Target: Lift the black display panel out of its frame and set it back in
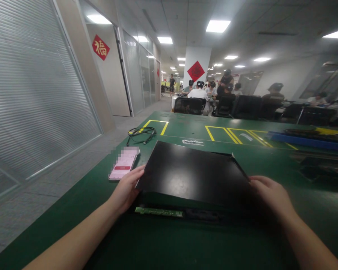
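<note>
Left grip (127,190) and right grip (272,193) hold a panel (193,172); a blue tray (307,142) holds items (304,132).

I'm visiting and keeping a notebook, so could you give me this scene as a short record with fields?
Left hand: the left hand grips a black panel by its left edge
Right hand: the right hand holds its right edge
Below panel: a green strip shows
Near left hand: phone, screen lit
Beyond phone: coiled black cable
Surface: green table
Background: people

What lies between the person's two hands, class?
In the head view, a black panel spans from the left hand to the right hand.
</note>
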Available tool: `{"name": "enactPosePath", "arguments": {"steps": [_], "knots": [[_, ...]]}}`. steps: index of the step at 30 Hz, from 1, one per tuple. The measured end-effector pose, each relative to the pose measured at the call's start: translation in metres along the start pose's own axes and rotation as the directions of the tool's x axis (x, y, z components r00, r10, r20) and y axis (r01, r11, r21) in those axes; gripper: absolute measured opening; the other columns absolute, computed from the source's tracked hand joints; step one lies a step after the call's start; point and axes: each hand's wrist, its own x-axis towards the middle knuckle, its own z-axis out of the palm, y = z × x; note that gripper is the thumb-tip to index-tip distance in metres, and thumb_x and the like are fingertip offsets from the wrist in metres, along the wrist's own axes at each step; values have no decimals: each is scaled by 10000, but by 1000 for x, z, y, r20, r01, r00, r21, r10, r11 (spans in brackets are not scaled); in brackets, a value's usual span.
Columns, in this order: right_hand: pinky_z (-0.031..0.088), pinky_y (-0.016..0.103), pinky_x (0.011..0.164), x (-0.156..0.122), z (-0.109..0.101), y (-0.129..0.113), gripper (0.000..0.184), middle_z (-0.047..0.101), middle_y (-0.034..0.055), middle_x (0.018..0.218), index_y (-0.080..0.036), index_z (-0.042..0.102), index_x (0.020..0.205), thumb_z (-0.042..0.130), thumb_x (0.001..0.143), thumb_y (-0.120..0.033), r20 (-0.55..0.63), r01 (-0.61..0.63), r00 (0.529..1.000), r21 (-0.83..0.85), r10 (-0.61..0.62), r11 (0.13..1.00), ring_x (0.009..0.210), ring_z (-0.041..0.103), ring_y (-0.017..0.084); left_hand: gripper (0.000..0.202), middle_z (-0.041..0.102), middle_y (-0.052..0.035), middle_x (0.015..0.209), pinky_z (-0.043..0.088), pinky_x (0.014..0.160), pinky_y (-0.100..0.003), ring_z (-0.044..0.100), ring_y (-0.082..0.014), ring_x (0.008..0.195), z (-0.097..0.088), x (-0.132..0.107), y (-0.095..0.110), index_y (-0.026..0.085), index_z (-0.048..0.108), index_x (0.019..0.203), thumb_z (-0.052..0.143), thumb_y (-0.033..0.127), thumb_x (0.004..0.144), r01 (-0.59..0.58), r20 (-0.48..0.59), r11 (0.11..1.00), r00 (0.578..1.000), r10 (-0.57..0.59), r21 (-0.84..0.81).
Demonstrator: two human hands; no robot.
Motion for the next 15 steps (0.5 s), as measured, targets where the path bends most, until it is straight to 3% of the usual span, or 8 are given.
{"name": "enactPosePath", "arguments": {"steps": [6, 15], "knots": [[504, 435, 785, 2, 3, 2, 390, 815, 93, 881, -265, 823, 871, 577, 668, -489, -4, 0, 1000, -1, 0, 1000, 852, 722, 328, 403, 868, -105, 1039, 610, 629, -226, 807, -199, 830, 0, 1, 1, 123, 794, 1276, 638, 36, 915, 39, 20, 999, 999, -39, -6], [505, 412, 744, 4, 0, 4, 379, 820, 100, 909, -273, 836, 868, 562, 720, -490, 33, 52, 998, -101, -49, 994, 859, 726, 322, 500, 875, -104, 1056, 586, 602, -238, 824, -245, 955, 6, -3, 3, 139, 760, 1357, 637, 43, 883, 56, -21, 998, 998, -55, 25]]}}
